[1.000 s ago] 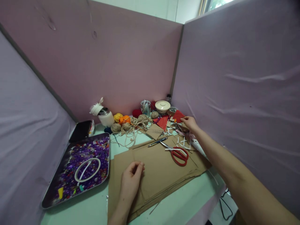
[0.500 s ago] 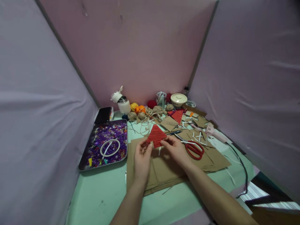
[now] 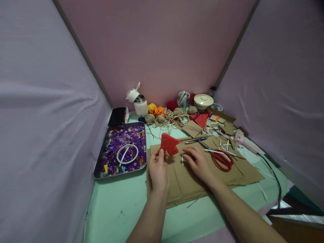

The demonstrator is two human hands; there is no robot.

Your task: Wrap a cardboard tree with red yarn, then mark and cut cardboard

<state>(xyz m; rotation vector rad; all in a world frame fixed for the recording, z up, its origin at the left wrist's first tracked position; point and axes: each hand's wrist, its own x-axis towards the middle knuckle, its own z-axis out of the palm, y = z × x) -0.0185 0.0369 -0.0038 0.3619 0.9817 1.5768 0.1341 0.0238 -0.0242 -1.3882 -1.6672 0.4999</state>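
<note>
A red yarn-wrapped piece (image 3: 169, 144), roughly triangular with a notched lower edge, is pinched at its lower left by my left hand (image 3: 159, 168). It is held up over the stacked cardboard sheets (image 3: 187, 185). My right hand (image 3: 197, 163) is apart from the piece, its fingers loosely curled and spread with nothing seen between them. Just beside those fingertips a thin white strip (image 3: 182, 159) lies on the cardboard. To the right of that hand are red-handled scissors (image 3: 222, 160), and a pen (image 3: 196, 140) lies beyond it.
At left stands a tray (image 3: 94, 170) of purple beads with a white ring (image 3: 127, 154) in it. Yarn balls (image 3: 160, 118), a white bottle (image 3: 141, 107) and a lidded bowl (image 3: 203, 102) line the back. A corded glue gun (image 3: 249, 144) lies at right among cardboard scraps.
My right hand has let go of the red piece and drawn away to the right. The piece has turned in my left hand. The whole view has shifted slightly.
</note>
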